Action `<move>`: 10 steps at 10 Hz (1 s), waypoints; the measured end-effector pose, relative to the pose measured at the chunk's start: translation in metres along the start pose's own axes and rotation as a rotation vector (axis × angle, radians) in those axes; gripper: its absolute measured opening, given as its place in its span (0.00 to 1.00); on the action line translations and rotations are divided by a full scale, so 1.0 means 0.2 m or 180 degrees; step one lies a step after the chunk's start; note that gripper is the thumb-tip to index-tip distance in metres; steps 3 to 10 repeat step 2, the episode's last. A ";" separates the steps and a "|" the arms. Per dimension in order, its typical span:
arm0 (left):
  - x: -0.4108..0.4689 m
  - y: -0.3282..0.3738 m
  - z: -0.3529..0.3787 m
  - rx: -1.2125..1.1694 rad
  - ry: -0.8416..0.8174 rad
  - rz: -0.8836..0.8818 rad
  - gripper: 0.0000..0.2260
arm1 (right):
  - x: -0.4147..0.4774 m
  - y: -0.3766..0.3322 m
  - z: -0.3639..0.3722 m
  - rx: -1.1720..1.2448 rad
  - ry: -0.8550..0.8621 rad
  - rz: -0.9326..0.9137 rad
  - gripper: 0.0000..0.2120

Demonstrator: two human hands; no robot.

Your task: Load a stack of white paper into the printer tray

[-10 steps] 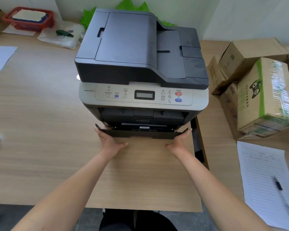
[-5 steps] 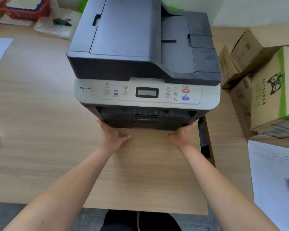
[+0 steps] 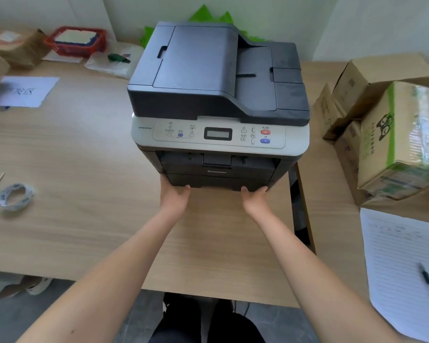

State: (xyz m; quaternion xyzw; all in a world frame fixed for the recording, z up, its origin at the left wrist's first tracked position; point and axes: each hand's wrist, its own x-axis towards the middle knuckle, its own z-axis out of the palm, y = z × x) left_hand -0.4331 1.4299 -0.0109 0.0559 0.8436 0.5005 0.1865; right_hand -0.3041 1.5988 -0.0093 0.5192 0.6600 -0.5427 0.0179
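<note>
Dark grey tray (image 3: pixel 218 180) front is lying crosswise against both flattened hands, left hand (image 3: pixel 175 198) and right hand (image 3: pixel 255 200) pressing equally, fingers spread.

A dark grey printer (image 3: pixel 218 100) stands on a wooden counter (image 3: pixel 72 169). The left hand (image 3: pixel 174 196) and the right hand (image 3: pixel 256 197) both touch the lower front edge of the printer tray (image 3: pixel 218 180), which sits flush in the body; the fingertips are hidden under it. Left on the counter lie a roll of tape (image 3: pixel 15 196), a white sheet (image 3: pixel 25 91) and a red basket (image 3: pixel 76 40). At the right stand cardboard boxes (image 3: pixel 391 134), and near them a lined form (image 3: pixel 404 271) with a pen (image 3: pixel 427 278) on it.
</note>
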 end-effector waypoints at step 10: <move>-0.26 0.01 -0.04 0.0884 -0.0031 0.0330 0.40 | -0.27 -0.07 0.03 -0.0391 -0.0131 -0.0620 0.31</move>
